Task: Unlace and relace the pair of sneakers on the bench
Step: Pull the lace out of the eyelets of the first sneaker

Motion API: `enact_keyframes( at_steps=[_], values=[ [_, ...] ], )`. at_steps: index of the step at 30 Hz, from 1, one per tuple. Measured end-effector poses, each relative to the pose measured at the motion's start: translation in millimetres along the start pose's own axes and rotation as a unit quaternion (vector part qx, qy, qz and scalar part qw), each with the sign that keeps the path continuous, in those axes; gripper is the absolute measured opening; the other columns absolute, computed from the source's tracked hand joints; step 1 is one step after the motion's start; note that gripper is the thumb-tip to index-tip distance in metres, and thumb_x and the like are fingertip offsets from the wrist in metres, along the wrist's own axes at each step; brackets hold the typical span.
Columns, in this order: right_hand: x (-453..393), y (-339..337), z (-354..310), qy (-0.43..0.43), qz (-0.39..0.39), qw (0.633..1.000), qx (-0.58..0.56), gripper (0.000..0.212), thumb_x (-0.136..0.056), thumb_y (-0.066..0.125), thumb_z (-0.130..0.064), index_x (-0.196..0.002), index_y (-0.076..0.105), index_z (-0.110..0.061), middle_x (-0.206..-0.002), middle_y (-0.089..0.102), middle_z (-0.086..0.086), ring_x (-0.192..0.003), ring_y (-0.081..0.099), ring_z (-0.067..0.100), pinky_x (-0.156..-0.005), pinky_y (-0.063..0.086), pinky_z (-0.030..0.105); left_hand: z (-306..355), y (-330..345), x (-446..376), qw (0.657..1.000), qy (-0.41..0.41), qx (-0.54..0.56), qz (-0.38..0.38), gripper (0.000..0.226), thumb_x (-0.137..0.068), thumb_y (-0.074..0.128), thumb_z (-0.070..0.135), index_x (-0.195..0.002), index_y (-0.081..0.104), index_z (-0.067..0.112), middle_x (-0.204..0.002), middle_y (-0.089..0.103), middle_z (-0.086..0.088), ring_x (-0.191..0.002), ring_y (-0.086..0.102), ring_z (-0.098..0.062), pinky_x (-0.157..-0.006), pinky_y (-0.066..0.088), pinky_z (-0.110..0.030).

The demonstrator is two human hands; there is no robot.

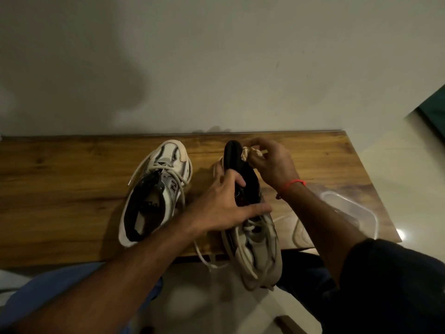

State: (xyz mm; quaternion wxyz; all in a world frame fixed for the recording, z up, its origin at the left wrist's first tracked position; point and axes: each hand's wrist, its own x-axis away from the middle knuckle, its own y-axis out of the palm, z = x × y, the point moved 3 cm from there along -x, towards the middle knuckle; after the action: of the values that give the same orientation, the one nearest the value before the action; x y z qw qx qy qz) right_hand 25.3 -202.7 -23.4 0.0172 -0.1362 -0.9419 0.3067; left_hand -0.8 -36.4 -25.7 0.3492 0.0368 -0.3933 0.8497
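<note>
Two hands worked: left hand point(225, 203) gripped the sneaker point(252, 237), right hand point(272, 162) pinched bunched lace point(250, 154), which could knot if yanked.

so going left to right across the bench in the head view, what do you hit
left sneaker lying on the bench → left hand gripping the right sneaker → right hand pinching a bunched lace → clear plastic container near the bench's right end

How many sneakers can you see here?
2: one sneaker lies on the bench at left; the other sneaker is held in both hands, its toe overhanging the near edge.
</note>
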Motion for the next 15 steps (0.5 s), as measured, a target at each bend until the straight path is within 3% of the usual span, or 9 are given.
enact_keyframes(
  at_steps=[3,5,7,9,12,15],
  values=[
    [2.2,1.4,-1.1,0.017,-0.015,1.000,-0.016,0.013,-0.092,0.065,-0.017,-0.102,0.070,-0.024,-0.096,0.065,-0.007,-0.086,0.067,0.014,-0.069,0.060,0.029,-1.1,20.0,3.5,0.998,-0.009,-0.029,0.050,0.061,-0.074,0.072,0.071,-0.110,0.040,0.035,-0.164,0.004,-0.006,-0.124,0.052,-0.023,-0.081,0.050,-0.027],
    [3.1,-2.4,-0.2,0.024,-0.028,0.999,-0.035,0.014,-0.093,0.063,-0.014,-0.103,0.070,-0.020,-0.091,0.064,-0.007,-0.081,0.067,0.012,-0.057,0.053,0.016,0.6,22.9,2.3,0.996,0.008,-0.029,0.084,0.039,-0.084,0.074,0.052,-0.101,0.045,0.033,-0.162,0.009,-0.008,-0.105,0.059,-0.016,-0.071,0.052,-0.022],
    [3.6,-6.8,0.8,0.036,-0.044,0.996,-0.065,0.014,-0.094,0.062,-0.012,-0.105,0.069,-0.017,-0.087,0.064,-0.003,-0.074,0.065,0.012,-0.052,0.047,0.013,2.9,15.1,0.1,0.994,0.022,0.003,0.109,0.021,-0.091,0.070,0.038,-0.094,0.054,0.025,-0.148,0.031,-0.008,-0.087,0.056,-0.006,-0.061,0.047,-0.016],
    [3.7,-11.6,0.0,0.047,-0.050,0.994,-0.090,0.015,-0.095,0.061,-0.010,-0.105,0.069,-0.016,-0.083,0.065,-0.002,-0.068,0.064,0.013,-0.050,0.050,0.022,-1.1,3.3,-5.0,0.991,0.018,0.059,0.122,0.018,-0.095,0.065,0.032,-0.085,0.054,0.021,-0.118,0.049,-0.002,-0.080,0.053,-0.006,-0.061,0.044,-0.017],
    [1.3,-16.0,0.3,0.064,-0.052,0.988,-0.128,0.016,-0.094,0.059,-0.001,-0.100,0.071,-0.010,-0.088,0.066,0.001,-0.071,0.068,0.022,-0.062,0.060,0.037,-14.3,-20.8,-11.9,0.962,-0.053,0.215,0.160,0.019,-0.092,0.059,0.024,-0.076,0.052,0.016,-0.080,0.053,-0.001,-0.070,0.050,-0.017,-0.067,0.039,-0.032],
    [2.0,-11.4,1.1,0.078,-0.084,0.980,-0.161,0.014,-0.092,0.060,0.001,-0.094,0.072,-0.007,-0.102,0.067,0.009,-0.085,0.072,0.025,-0.077,0.062,0.041,-28.4,-41.5,-14.0,0.926,-0.124,0.289,0.208,0.012,-0.090,0.053,0.014,-0.078,0.052,0.016,-0.078,0.050,-0.006,-0.074,0.048,-0.021,-0.070,0.037,-0.035]
  ],
)
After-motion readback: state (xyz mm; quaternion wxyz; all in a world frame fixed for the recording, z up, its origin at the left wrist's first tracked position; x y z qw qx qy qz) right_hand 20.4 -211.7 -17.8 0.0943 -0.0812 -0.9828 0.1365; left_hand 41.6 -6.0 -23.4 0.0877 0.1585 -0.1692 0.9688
